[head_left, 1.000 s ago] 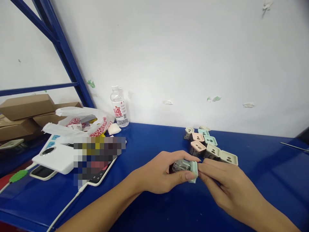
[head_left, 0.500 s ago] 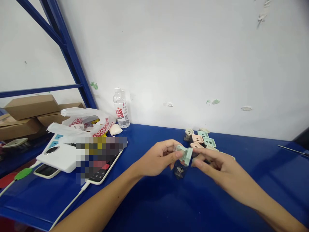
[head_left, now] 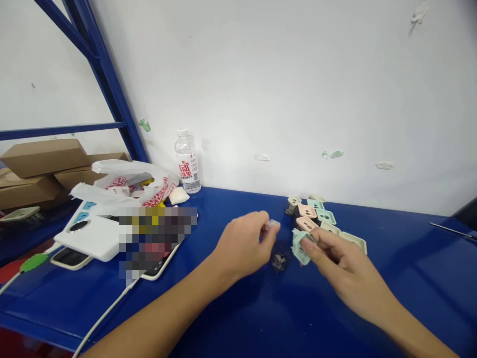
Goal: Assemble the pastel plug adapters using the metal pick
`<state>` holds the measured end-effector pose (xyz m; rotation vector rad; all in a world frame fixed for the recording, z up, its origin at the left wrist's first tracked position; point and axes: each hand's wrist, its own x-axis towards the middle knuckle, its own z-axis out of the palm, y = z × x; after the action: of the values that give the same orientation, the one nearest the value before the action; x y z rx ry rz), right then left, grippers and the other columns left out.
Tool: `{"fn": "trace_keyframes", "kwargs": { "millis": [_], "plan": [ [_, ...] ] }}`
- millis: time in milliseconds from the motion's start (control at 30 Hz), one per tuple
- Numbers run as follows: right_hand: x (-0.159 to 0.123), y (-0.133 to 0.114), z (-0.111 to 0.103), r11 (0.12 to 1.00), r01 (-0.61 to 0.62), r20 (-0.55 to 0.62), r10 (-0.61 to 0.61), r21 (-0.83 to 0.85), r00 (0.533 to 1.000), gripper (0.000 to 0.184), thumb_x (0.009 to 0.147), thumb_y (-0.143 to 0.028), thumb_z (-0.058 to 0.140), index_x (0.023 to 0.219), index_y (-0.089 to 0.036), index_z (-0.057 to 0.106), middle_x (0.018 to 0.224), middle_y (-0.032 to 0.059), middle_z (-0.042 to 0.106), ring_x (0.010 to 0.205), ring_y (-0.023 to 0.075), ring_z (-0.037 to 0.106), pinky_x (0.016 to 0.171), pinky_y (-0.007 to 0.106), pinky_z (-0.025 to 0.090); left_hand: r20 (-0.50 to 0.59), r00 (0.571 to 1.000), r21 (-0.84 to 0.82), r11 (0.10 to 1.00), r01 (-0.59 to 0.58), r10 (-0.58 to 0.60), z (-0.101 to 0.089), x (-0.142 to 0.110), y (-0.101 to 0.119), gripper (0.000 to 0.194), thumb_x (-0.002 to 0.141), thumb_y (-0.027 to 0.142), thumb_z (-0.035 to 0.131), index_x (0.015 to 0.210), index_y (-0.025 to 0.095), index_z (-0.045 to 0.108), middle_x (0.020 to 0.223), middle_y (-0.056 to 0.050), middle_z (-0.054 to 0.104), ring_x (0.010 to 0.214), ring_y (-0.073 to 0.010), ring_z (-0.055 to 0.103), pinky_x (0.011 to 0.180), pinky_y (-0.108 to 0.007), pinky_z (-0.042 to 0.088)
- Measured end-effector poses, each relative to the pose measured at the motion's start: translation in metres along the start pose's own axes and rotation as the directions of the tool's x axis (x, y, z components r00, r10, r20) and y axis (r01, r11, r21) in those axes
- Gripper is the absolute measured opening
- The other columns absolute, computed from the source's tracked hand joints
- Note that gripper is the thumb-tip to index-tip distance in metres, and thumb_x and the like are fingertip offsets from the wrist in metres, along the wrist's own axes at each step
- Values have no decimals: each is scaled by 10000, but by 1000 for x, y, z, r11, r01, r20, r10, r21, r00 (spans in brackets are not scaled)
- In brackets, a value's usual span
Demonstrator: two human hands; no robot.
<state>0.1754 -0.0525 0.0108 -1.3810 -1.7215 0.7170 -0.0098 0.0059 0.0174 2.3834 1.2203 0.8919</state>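
Observation:
My left hand (head_left: 242, 243) is closed in a pinch on a small clear plastic piece (head_left: 274, 223), most of it hidden by the fingers. My right hand (head_left: 341, 253) grips a pale green plastic part (head_left: 299, 246) between thumb and fingers, with ragged-looking edges. A gap separates the two pieces. On the blue table below, between the hands, lies a small dark, shiny see-through piece (head_left: 278, 261). Just behind my right hand stand several small plastic housings with holes in their tops, among them a pink one (head_left: 307, 211), a green one (head_left: 326, 217) and a cream one (head_left: 353, 240).
Left on the blue table (head_left: 231, 318) lie a white power bank (head_left: 97, 241), a phone (head_left: 158, 271) with a cable, and a plastic bag (head_left: 122, 184). A water bottle (head_left: 188, 166) stands by the wall. Cardboard boxes (head_left: 44, 159) are stacked far left; a thin metal rod (head_left: 452, 231) lies right.
My hands have moved apart. The green part, earlier held between both hands, is now in my right hand alone, and the clear piece stays in my left.

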Motion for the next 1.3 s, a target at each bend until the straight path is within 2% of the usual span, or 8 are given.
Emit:
{"fn": "trace_keyframes", "kwargs": {
  "millis": [267,633,867,1000,1100,1133,1233,1300],
  "plan": [
    [8,4,9,881,-405,199,363,246,910,511,860,-590,477,557,-178,491,349,-86,297,339,57,212,411,219,169,196,962,-100,972,214,-191,16,-3,-1,264,849,354,437,639,195,456,569,32,523,517,-111,434,492,-236,278],
    [11,13,15,933,-358,196,343,47,919,544,837,-654,455,555,-190,464,422,-67,339,369,69,257,388,213,176,249,958,-189,963,192,-142,15,-4,-7,333,867,433,410,645,193,475,583,32,522,542,-110,434,497,-230,286],
    [6,21,18,965,-144,-46,137,-220,989,533,829,-639,482,539,-209,361,454,-47,378,418,96,350,406,216,281,-30,995,-130,988,89,-93,-10,3,-4,312,895,377,401,664,187,492,589,28,508,533,-100,412,538,-242,299],
    [-2,19,16,921,-23,-217,-68,-389,974,471,856,-558,491,569,-215,342,464,-44,348,435,101,328,425,220,303,-342,933,-300,954,7,-115,-39,-24,12,285,914,377,415,743,184,536,640,16,548,580,-98,467,572,-231,367],
    [-9,13,15,884,27,-285,-180,-467,942,391,893,-470,455,602,-215,400,477,-31,393,437,101,335,432,220,318,-547,808,-368,930,2,-218,-67,-85,12,253,904,356,450,758,188,571,694,-1,584,657,-123,528,639,-250,431],
    [-11,12,14,872,30,-299,-200,-489,933,372,894,-449,455,608,-216,411,478,-28,390,438,103,334,434,223,317,-644,716,-358,933,32,-272,-79,-112,4,227,885,331,477,738,192,579,702,-3,594,688,-135,544,668,-264,444],
    [-14,9,9,839,36,-307,-238,-543,922,338,873,-408,488,599,-217,442,480,-18,385,449,118,358,459,246,329,-915,142,-379,925,19,-378,-121,-197,-46,111,756,248,538,655,202,543,655,19,587,666,-154,553,683,-304,476],
    [-15,9,6,837,48,-277,-233,-545,932,310,864,-398,487,614,-215,494,503,-1,434,458,133,400,483,263,349,-856,-164,-509,855,101,-490,-148,-246,-94,145,675,234,523,567,201,432,496,48,486,541,-140,512,600,-291,475]
  ]
}}
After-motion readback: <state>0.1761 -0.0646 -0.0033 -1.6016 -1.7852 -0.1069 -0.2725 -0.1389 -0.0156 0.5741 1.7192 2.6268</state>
